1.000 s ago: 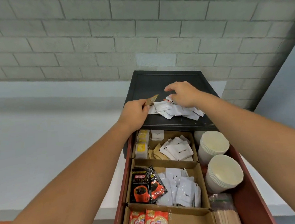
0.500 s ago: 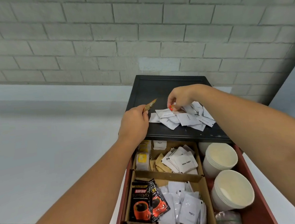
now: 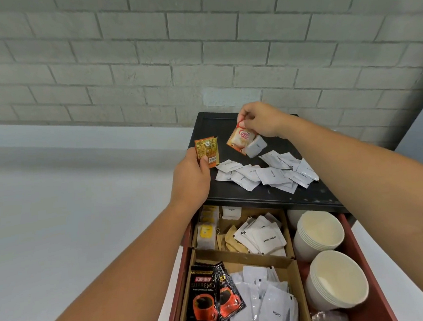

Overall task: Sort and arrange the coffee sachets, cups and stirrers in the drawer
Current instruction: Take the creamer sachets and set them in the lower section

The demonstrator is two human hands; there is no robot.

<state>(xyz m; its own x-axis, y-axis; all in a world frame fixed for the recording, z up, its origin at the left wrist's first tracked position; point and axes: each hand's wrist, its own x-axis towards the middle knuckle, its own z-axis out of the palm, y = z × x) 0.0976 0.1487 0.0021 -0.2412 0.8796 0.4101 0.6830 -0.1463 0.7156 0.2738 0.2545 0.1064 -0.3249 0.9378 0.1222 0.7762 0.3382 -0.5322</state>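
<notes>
The left hand (image 3: 190,177) is holding an orange sachet (image 3: 207,151) upright over the left edge of the black worktop (image 3: 236,196). Its grip is pinching the sachet's lower part between thumb and curled fingers. The right hand (image 3: 261,121) is pinching the top of a Coffee-mate sachet (image 3: 239,139) above the worktop. One white sachet (image 3: 255,145) is touching it, and I cannot tell if the grip is holding this one too. A pile of white sachets (image 3: 264,175) is lying on the worktop. Below, the open drawer (image 3: 380,306) is holding Kopiko sachets (image 3: 206,297) and paper cups (image 3: 319,230).
</notes>
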